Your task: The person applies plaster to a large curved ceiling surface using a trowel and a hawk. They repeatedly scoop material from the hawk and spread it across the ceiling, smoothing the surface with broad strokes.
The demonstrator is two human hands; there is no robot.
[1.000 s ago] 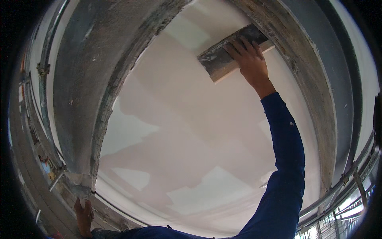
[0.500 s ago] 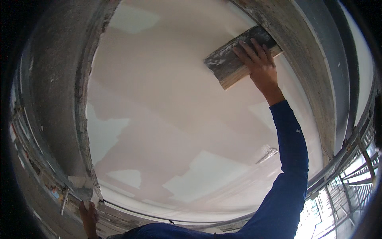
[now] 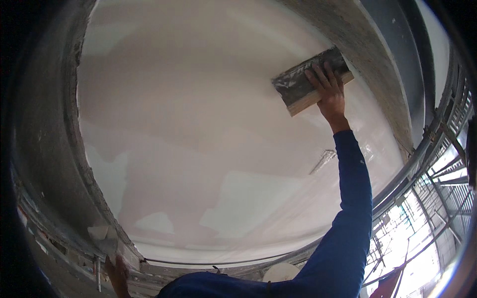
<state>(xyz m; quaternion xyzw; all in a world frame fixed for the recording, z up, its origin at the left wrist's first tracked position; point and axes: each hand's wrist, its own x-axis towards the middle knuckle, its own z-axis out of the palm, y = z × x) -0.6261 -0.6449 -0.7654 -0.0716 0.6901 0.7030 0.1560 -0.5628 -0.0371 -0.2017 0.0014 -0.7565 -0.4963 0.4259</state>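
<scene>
My right hand is stretched far out at the upper right, gripping a wide plastering blade. Its dark, smeared face has a pale wooden strip along the near edge. The fingers lie spread over that face, while the thumb is hidden. The blade rests against a smooth surface with pinkish-beige coating and pale green patches, close to its right border. At the lower left, my left hand is blurred beside a pale grey, flat-sided thing. Whether the hand holds it I cannot tell.
Rough concrete beams flank the coated surface on the left and right. A shiny ridged streak marks the surface near my right sleeve. Metal scaffolding stands at the lower right against bright light.
The blade, in my right hand, has slid nearer to me along the surface, toward the shiny streak. The whole view has shifted, and my left hand is now more blurred.
</scene>
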